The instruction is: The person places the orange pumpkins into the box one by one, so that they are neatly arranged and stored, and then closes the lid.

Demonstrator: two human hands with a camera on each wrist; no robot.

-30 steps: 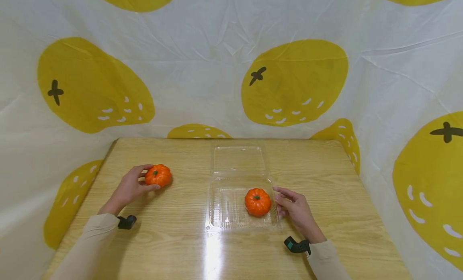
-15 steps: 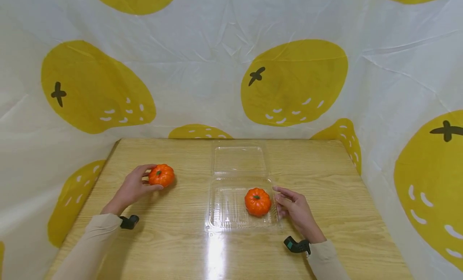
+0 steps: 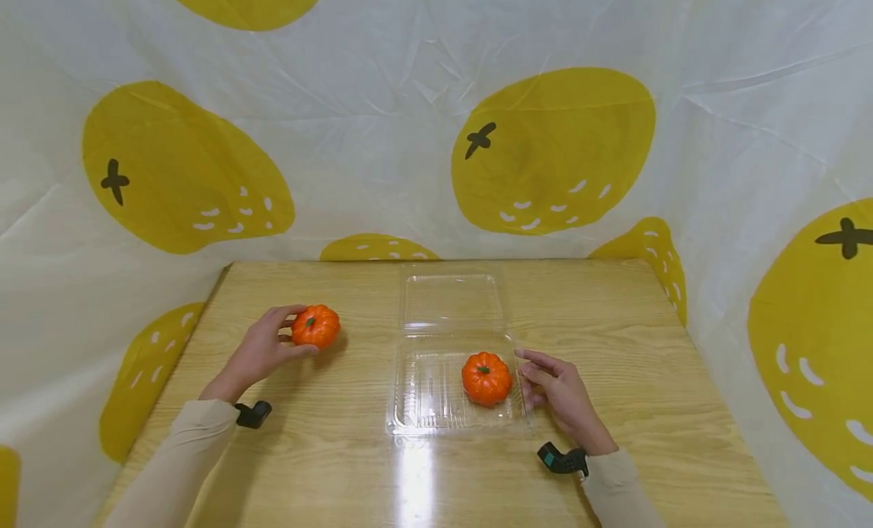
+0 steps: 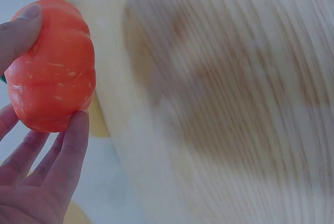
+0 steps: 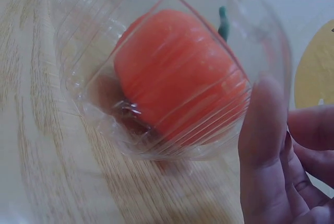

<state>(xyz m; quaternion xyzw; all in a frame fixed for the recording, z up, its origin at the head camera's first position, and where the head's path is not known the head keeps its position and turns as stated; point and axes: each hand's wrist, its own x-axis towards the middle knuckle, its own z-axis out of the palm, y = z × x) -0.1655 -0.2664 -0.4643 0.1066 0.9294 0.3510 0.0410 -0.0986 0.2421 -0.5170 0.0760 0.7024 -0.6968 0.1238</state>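
Note:
My left hand [image 3: 262, 350] holds an orange toy pumpkin [image 3: 317, 326] with a green stem, thumb on one side and fingertips on the other. In the left wrist view this pumpkin [image 4: 57, 67] hangs over the table, its shadow spread on the wood. A hinged clear plastic container [image 3: 426, 422] lies with its lid [image 3: 450, 301] folded back. Inside its tray, toward the right, sits a second toy pumpkin [image 3: 486, 379], stem up. My right hand [image 3: 559, 392] pinches the tray's right rim between thumb [image 5: 263, 125] and fingers.
The wooden table [image 3: 327, 452] reaches back to a white curtain [image 3: 368, 157] printed with big yellow fruit, which also hangs on both sides. A black wrist camera [image 3: 254, 414] sits at the left cuff, another wrist camera [image 3: 562, 458] at the right one.
The left hand has carried its pumpkin a little to the right, toward the container. The right hand, the container and the pumpkin inside have stayed in place.

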